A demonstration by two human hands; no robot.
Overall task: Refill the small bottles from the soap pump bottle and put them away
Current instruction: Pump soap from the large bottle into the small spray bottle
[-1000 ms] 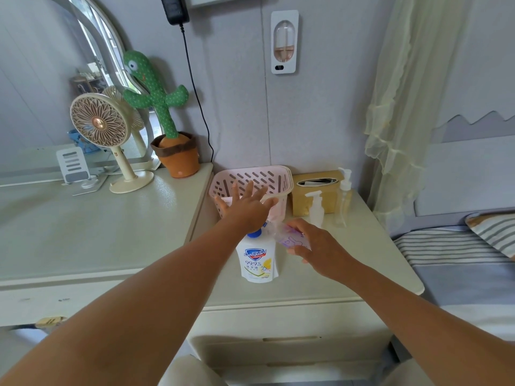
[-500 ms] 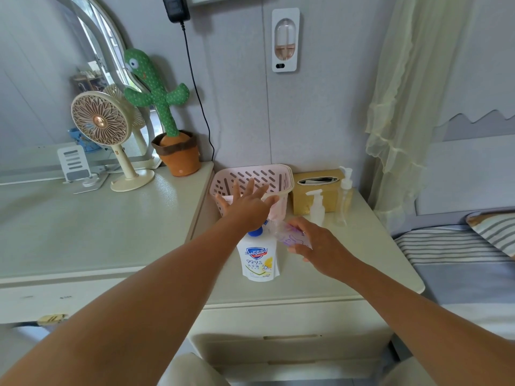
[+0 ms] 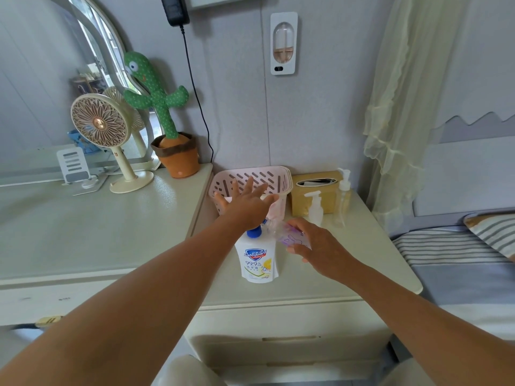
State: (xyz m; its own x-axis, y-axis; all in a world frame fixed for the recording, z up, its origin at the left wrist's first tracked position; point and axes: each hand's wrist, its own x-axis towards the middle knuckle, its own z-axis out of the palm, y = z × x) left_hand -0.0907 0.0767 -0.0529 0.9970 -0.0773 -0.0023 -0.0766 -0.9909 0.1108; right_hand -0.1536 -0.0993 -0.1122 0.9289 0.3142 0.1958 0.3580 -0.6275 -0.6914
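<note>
The filling step is in hand. The left hand (image 3: 245,203) is laid flat, fingers spread, on top of the soap pump bottle (image 3: 257,259), palm over the blue pump head, which looks to be pressed down. A small clear bottle (image 3: 289,235) with a purple drawing on it is gripped in the right hand (image 3: 315,246), fingers curled round its body, and is tilted so that its open neck is brought right up to the spout. Whether soap is flowing cannot be told.

For the next move, the neck is judged to need holding steady under the spout while the pump is worked again, until enough soap is taken in; a slip could put soap on the cabinet top (image 3: 362,260).

The soap bottle is white, upright, near the front middle of the cabinet top, with a blue and yellow label. Two more small pump bottles (image 3: 315,207) are seen behind, beside a tan tissue box (image 3: 315,188), and a pink slotted basket (image 3: 223,179) is set just behind the left hand, a likely place for putting them away.
</note>
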